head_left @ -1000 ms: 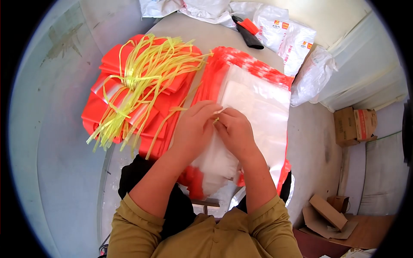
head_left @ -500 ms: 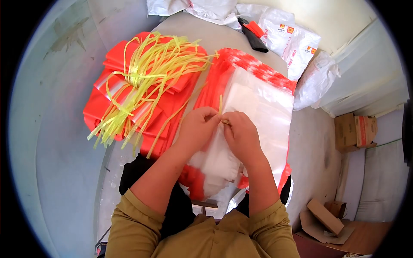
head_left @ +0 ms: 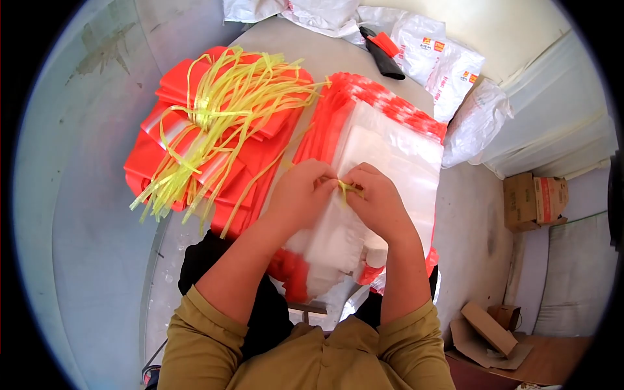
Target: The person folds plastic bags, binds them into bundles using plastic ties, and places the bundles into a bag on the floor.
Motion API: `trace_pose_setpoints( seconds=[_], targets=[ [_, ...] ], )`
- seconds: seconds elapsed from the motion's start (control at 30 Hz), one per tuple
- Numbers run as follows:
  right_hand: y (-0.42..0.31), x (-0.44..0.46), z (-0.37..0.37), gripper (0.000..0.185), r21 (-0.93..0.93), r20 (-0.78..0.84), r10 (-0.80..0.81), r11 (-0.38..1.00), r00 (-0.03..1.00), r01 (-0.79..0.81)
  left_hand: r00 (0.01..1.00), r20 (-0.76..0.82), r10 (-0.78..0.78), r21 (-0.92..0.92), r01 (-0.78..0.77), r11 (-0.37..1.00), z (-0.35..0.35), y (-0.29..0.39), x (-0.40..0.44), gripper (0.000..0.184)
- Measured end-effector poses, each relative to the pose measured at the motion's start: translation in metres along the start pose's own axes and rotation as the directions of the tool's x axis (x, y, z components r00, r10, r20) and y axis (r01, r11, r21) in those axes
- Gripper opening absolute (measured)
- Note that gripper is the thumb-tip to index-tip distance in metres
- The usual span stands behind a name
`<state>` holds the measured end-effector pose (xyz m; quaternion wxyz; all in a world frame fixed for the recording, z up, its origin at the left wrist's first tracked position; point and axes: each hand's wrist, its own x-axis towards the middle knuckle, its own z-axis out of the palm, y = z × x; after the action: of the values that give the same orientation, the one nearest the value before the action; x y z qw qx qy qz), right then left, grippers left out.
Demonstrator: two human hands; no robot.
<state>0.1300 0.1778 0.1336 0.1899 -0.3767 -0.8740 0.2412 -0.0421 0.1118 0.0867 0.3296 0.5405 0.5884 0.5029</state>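
Observation:
My left hand point(head_left: 302, 194) and my right hand point(head_left: 377, 198) meet over a stack of white and red plastic bags point(head_left: 396, 153). Between them runs a short yellow strip point(head_left: 346, 187), pinched by the fingertips of each hand. A bend or loop shows in the strip, but its exact shape is too small to tell. To the left, a bundle of yellow strips point(head_left: 205, 117) lies across folded red plastic bags point(head_left: 146, 156). One loose strip trails down beside my left forearm.
White printed sacks point(head_left: 416, 49) line the far edge of the grey table point(head_left: 279, 39). A black object point(head_left: 383, 58) with a red piece lies near them. Cardboard boxes point(head_left: 520, 201) stand at the right, and an opened carton point(head_left: 487, 331) sits lower right.
The yellow strip, upright above my left fingers half a second ago, now spans between both hands. My right hand has shifted slightly right and down.

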Motion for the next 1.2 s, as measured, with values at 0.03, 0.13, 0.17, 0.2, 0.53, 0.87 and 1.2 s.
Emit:
trace_pose_setpoints(
  seconds=[0.03,0.13,0.17,0.2,0.53,0.87,1.2],
  targets=[
    [-0.009,0.001,-0.003,0.01,-0.02,0.017,0.024,1.0,1.0,-0.023,0.998,0.022,-0.056,-0.052,0.057,0.997,-0.001,-0.001,0.002,0.01],
    [-0.005,0.003,0.007,0.012,-0.206,-0.05,-0.069,0.977,0.996,0.057,0.997,0.044,-0.062,-0.098,0.066,0.993,-0.003,-0.007,0.005,0.01],
    [-0.001,0.003,0.012,0.013,-0.29,-0.085,-0.131,0.952,0.988,0.101,0.998,0.044,-0.037,-0.096,0.041,0.995,-0.004,-0.009,0.006,0.01],
    [0.001,0.002,0.015,0.014,-0.307,-0.132,-0.184,0.942,0.974,0.136,1.0,0.024,0.011,-0.005,-0.011,1.0,-0.006,-0.011,0.007,0.009],
    [0.006,-0.006,0.027,0.009,-0.369,-0.304,-0.342,0.903,0.889,0.221,0.975,-0.01,0.223,0.563,-0.178,0.807,0.002,-0.027,0.004,0.006],
    [-0.015,-0.003,0.03,0.014,-0.251,-0.282,-0.114,0.967,0.953,0.041,0.987,-0.01,0.158,0.617,-0.118,0.778,0.012,-0.027,0.006,0.006],
    [0.005,0.011,0.044,0.022,0.322,-0.042,0.239,0.922,0.97,-0.214,0.966,-0.063,0.252,0.588,-0.169,0.791,0.003,-0.037,0.005,0.008]
  ],
)
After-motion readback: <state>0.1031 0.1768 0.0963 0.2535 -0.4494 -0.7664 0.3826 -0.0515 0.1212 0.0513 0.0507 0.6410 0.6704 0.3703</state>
